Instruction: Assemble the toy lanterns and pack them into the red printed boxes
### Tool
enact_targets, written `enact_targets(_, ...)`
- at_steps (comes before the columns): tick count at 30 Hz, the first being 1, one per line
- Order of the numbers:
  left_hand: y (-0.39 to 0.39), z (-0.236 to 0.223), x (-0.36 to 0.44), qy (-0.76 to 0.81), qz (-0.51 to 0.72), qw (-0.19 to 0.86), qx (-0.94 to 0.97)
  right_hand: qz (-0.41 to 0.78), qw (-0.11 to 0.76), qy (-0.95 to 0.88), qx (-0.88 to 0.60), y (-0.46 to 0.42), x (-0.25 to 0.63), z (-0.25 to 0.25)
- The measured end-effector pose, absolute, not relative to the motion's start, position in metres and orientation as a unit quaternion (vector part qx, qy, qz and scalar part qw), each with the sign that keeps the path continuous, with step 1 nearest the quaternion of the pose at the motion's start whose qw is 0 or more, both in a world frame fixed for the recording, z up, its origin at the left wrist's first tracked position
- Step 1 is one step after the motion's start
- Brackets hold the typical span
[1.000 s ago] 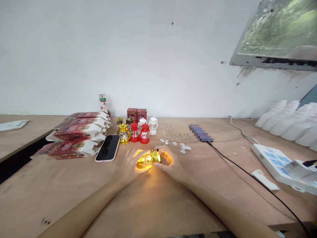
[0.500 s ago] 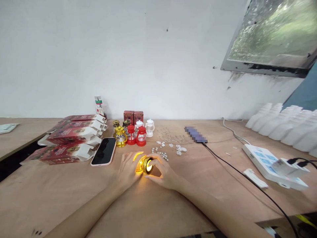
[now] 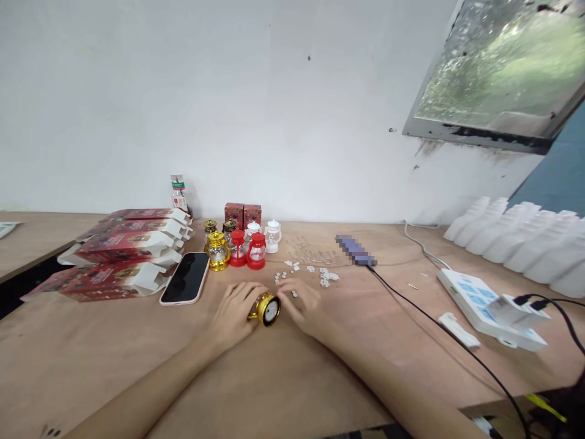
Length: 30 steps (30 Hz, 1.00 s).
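Observation:
My left hand is wrapped round a small gold lantern. The lantern is tipped on its side, its round base with a white centre turned toward me, and it gives no light. Just right of the base is my right hand, its thumb and fingers apart and nothing visible between them. Its fingertips are close to the small white discs scattered on the table, and the hand hides part of them. Behind my hands stand several other little lanterns, among them a gold one, a red one and a white one.
Flattened red boxes and a phone lie at left. White plastic bits and thin wire pieces lie beyond my right hand. A cabled device, a power strip and white bottle-shaped items are at right.
The lantern's glow has gone out. My right hand has let go of its base and moved slightly right, toward the discs. My left hand keeps hold of the lantern.

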<state>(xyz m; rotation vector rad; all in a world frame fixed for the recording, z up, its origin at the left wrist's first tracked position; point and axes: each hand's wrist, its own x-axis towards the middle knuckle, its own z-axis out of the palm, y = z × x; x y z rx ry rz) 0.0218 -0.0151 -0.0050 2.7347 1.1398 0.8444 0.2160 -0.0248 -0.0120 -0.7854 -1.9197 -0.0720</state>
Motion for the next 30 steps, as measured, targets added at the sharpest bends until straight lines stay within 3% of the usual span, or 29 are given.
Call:
enact_targets(2, -0.016, -0.003, 0.023, 0.369, 0.265, 0.037, 0.890, -0.064, 0.496, -0.767, -0.401, -0.008, 0.230, -0.013)
enact_targets(6, -0.016, -0.002, 0.023, 0.366, 0.260, 0.047, 0.892, -0.163, 0.383, -0.733, -0.538, 0.035, 0.260, -0.024)
enact_targets(17, -0.021, -0.002, 0.023, 0.378, 0.237, 0.051, 0.893, -0.183, 0.339, -0.704, -0.597, 0.061, 0.272, -0.054)
enact_targets(20, -0.022, -0.002, 0.023, 0.380, 0.237, 0.044, 0.893, -0.147, 0.363, -0.705, -0.591, 0.064, 0.275, -0.054)
enact_targets(24, -0.022, -0.003, 0.022, 0.377, 0.249, 0.055, 0.890, -0.134, 0.457, -0.677, -0.561, 0.056, 0.273, -0.046)
enact_targets(30, -0.011, -0.011, 0.018, 0.410, 0.335, 0.080, 0.845, -0.176, 0.559, -0.699, -0.410, 0.012, 0.240, -0.027)
